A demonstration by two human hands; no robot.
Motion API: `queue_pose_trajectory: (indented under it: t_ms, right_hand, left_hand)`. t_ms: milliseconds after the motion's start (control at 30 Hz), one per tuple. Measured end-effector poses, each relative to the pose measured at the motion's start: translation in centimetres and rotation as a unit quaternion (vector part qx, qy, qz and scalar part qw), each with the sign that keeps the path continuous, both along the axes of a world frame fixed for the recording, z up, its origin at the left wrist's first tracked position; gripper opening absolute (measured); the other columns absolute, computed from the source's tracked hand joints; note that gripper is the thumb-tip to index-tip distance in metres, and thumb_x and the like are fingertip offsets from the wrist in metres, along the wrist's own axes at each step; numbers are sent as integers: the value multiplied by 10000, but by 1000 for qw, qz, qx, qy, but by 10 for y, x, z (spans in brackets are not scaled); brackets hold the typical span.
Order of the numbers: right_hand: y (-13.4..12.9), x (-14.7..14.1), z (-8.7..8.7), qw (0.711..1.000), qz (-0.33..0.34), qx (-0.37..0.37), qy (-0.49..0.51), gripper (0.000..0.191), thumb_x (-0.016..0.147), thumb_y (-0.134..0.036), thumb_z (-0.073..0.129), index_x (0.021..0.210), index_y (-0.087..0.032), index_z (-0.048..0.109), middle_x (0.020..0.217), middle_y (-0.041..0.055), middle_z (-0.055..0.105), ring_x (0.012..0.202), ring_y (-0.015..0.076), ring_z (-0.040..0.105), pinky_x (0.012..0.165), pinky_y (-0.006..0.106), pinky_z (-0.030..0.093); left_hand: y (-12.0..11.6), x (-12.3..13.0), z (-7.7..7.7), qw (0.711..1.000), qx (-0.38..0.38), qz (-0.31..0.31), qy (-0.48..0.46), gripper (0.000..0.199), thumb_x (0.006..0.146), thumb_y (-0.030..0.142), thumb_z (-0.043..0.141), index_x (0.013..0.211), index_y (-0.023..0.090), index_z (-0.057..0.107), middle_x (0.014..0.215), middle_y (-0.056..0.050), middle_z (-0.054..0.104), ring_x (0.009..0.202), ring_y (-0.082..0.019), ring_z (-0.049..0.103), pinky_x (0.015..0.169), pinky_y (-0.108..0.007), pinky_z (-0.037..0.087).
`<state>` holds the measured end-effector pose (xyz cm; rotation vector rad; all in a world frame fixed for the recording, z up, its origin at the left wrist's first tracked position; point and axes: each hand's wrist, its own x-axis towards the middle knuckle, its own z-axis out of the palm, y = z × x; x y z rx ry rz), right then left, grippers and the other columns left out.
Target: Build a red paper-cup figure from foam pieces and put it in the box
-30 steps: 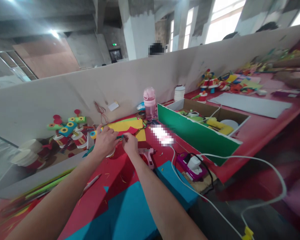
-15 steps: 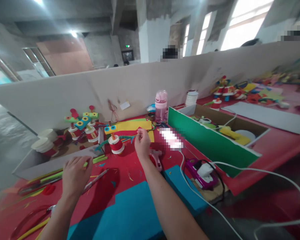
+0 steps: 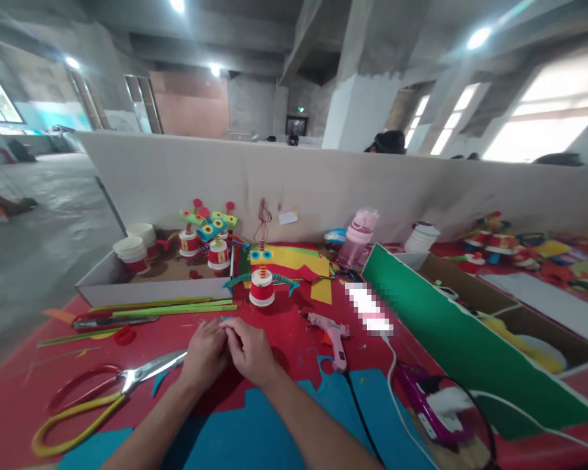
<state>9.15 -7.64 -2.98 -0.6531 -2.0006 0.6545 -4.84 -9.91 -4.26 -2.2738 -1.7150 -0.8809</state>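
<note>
My left hand (image 3: pixel 206 356) and my right hand (image 3: pixel 251 351) meet over the red table, just in front of a paper-cup figure. Both sets of fingers are curled in and touch at the tips; what they hold, if anything, is hidden. A small blue scrap (image 3: pixel 225 319) shows right behind the fingertips, and I cannot tell whether it is held. The figure (image 3: pixel 262 289) stands upright, a red and white cup with teal folded-paper arms and a blue-eyed head. Large scissors (image 3: pixel 127 382) with red and yellow handles lie left of my left hand, their blades reaching near it.
A pink glue gun (image 3: pixel 334 333) lies to the right, its cord crossing blue sheets (image 3: pixel 255 431). Similar figures stand in a white-walled tray (image 3: pixel 161 292). Green strips (image 3: pixel 176 309) lie before it. Right are a green-sided box (image 3: pixel 451 346), purple power strip (image 3: pixel 428 405) and pink bottle (image 3: pixel 357 238).
My right hand has left the cup figure's side and come toward me to meet my left hand. The view has turned left, showing the whole glue gun and scissors.
</note>
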Motion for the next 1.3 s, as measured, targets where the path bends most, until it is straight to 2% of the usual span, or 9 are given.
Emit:
queue_pose_trajectory:
  t_ms: [167, 267, 367, 467, 600, 767, 1000, 1133, 1300]
  right_hand:
    - [7, 6, 0, 998, -62, 9, 1, 238, 950, -230, 428, 1104, -231, 609, 967, 57, 714, 859, 171, 679, 779, 272, 528]
    - [31, 26, 17, 973, -219, 74, 11, 230, 927, -291, 491, 1104, -208, 611, 921, 91, 680, 869, 210, 637, 828, 350, 507]
    - [71, 52, 40, 934, -340, 100, -45, 440, 813, -435, 649, 1165, -180, 583, 1126, 150, 633, 1103, 292, 556, 975, 475, 423]
    - [105, 67, 54, 924, -324, 35, -201, 620, 676, -545, 743, 1159, -181, 608, 1141, 150, 642, 1136, 330, 548, 976, 486, 406]
    - [119, 63, 53, 907, -284, -30, -309, 714, 608, -643, 750, 1136, -174, 646, 1126, 153, 668, 1119, 349, 574, 949, 458, 409]
    - [115, 48, 50, 907, -274, -39, -317, 753, 618, -690, 717, 1174, -191, 629, 1179, 142, 667, 1137, 332, 582, 932, 408, 411]
    - [111, 40, 55, 911, -271, -31, -311, 516, 664, -608, 734, 979, -204, 675, 962, 88, 728, 959, 274, 657, 812, 331, 437]
    - [104, 44, 60, 916, -275, -47, -288, 594, 658, -596, 746, 1095, -206, 646, 1058, 97, 717, 1017, 281, 645, 842, 344, 440]
    - [93, 51, 59, 918, -268, -60, -285, 631, 644, -643, 731, 1089, -204, 642, 1082, 98, 708, 1049, 293, 633, 880, 367, 437]
  left_hand:
    - [0, 2, 2, 999, -33, -27, 2, 211, 857, 125, 444, 736, 188, 606, 763, -80, 664, 751, -209, 594, 715, -335, 409]
    - [0, 6, 7, 998, -49, -44, 14, 262, 928, 196, 411, 749, 199, 602, 722, -54, 644, 741, -196, 589, 714, -329, 387]
    - [-1, 8, 10, 997, -51, -48, 23, 301, 950, 218, 391, 731, 197, 596, 708, -48, 640, 727, -189, 582, 711, -331, 370]
    - [-1, 7, 10, 998, -36, -46, 29, 285, 946, 210, 399, 736, 196, 590, 704, -43, 639, 731, -194, 575, 715, -337, 362]
    - [-1, 6, 9, 998, -30, -44, 30, 281, 947, 211, 405, 725, 193, 577, 713, -41, 638, 732, -195, 575, 718, -337, 369]
    - [-1, 4, 11, 999, -24, -30, 28, 291, 941, 211, 409, 710, 194, 585, 700, -50, 639, 726, -201, 589, 723, -338, 371]
    - [2, 0, 10, 999, -27, -20, 26, 294, 940, 235, 410, 718, 189, 596, 700, -64, 638, 709, -206, 579, 685, -331, 343]
    - [4, -5, 10, 999, -31, -13, 25, 310, 948, 254, 403, 709, 189, 591, 685, -56, 617, 691, -192, 559, 668, -320, 325]
    - [6, -8, 9, 999, -38, -3, 22, 318, 950, 286, 418, 703, 188, 592, 673, -53, 605, 660, -185, 539, 650, -314, 313]
